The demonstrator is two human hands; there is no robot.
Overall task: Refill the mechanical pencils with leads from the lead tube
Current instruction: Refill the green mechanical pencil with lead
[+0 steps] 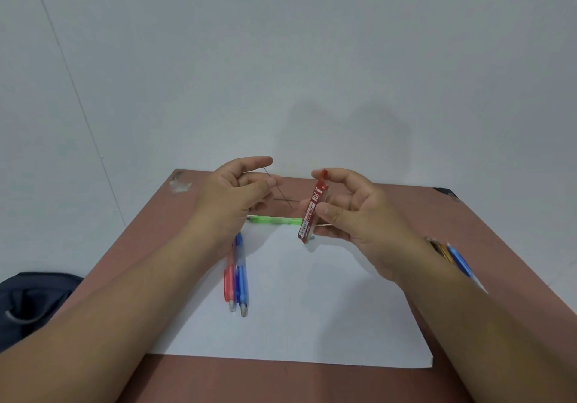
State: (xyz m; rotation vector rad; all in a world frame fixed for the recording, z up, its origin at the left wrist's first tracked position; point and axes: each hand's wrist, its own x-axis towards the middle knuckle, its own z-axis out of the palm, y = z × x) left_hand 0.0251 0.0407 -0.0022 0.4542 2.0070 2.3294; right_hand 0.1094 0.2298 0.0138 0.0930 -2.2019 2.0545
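Both hands are raised above the far part of the table [390, 209]. We note our left hand [232, 193] pinching a thin dark lead [271, 178] between thumb and a finger, the forefinger stretched out above it; the lead runs slantwise down to the right. Whether the fine dark lines just below it are further leads or shadow we cannot tell. Our right hand [349, 212] grips the lead tube [313, 207], red with white print and marked 2B, between thumb and fingers. It stands nearly upright, its red capped end uppermost, the lower end hanging clear above the paper. The two hands are near each other but apart.

On the table lies a white paper sheet [312, 309]. A green mechanical pencil [274, 220] lies crosswise at the sheet's far edge, below and between the hands, partly hidden by them. At the sheet's left lie a red mechanical pencil [229, 284] and a blue mechanical pencil [241, 277], side by side and touching, tips toward us. To the right, off the sheet, an orange pencil [438, 248] and a second blue pencil [459, 260] show from behind our right forearm. A dark bag [34, 305] sits beside the table at the left.
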